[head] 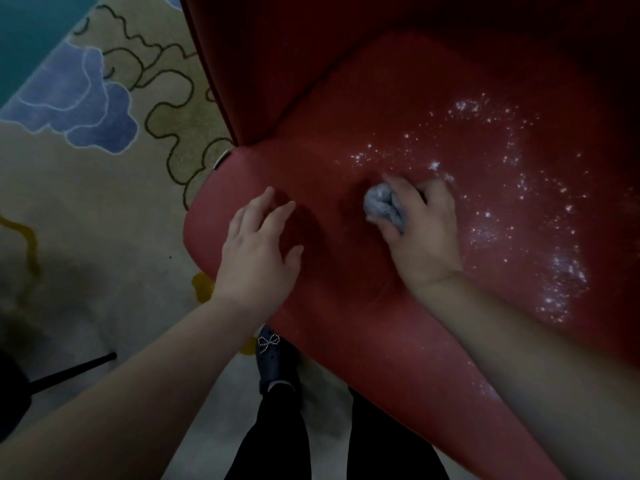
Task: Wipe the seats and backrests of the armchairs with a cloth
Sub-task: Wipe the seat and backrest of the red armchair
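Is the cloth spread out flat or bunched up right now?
Bunched up. The cloth is a crumpled grey wad gripped in the right hand, pressed on the red seat.

Red leather armchair seat (398,116) lay open w/ white speckles (502,188) at centre; dark red backrest (311,39) walled its far edge; patterned carpet (104,202) beside seat was free.

This looks like a furnished sitting area, perhaps a lounge or living room, though which cannot be told. A red upholstered armchair (398,116) with a smooth padded seat stands on a thick patterned carpet (104,133) in beige, with blue cloud-like shapes and dark wavy outlines. A person's dark shoe (275,358) rests on that carpet.
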The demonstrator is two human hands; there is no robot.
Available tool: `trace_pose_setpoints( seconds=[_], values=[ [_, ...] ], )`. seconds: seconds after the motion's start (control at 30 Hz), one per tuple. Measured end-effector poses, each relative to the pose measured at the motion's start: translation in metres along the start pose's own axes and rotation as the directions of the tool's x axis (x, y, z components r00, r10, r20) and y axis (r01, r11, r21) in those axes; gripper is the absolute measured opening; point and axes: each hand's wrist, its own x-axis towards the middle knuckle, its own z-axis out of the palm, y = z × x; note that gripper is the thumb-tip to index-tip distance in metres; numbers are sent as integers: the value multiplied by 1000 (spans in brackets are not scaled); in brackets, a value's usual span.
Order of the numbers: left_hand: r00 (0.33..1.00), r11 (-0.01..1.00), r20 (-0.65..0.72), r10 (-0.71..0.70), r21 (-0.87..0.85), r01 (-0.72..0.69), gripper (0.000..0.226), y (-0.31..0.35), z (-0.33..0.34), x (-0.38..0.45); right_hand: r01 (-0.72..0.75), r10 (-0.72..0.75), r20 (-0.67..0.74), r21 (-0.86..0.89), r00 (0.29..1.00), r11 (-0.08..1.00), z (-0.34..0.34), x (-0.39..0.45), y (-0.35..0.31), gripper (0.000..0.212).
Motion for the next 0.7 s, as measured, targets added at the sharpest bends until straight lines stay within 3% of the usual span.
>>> trace_pose_setpoints(
  seconds=[0.23,0.3,0.37,0.43,0.6,0.7],
  values=[
    [999,999,35,3,47,-5,64,-15,7,1,294,-289,102,-46,952,955,-10,-28,11,42],
    [1000,999,29,6,43,-7,65,-16,9,-1,184,-182,53,-33,982,982,-18,-15,23,42],
    [1000,999,23,-1,33,0,66,-14,11,-2,-51,51,-25,-15,998,999,-13,11,27,47],
    [1000,1000,17,-16,14,16,65,-11,12,-2,-96,96,-18,-15,995,995,-2,23,11,53],
    [1000,1000,21,-10,1,10,66,-11,11,-2,289,-285,156,-1,946,957,9,-33,-12,53],
    [999,1000,40,11,14,-12,66,-14,8,-2,332,-318,189,-51,929,942,-11,-43,11,32]
  ],
)
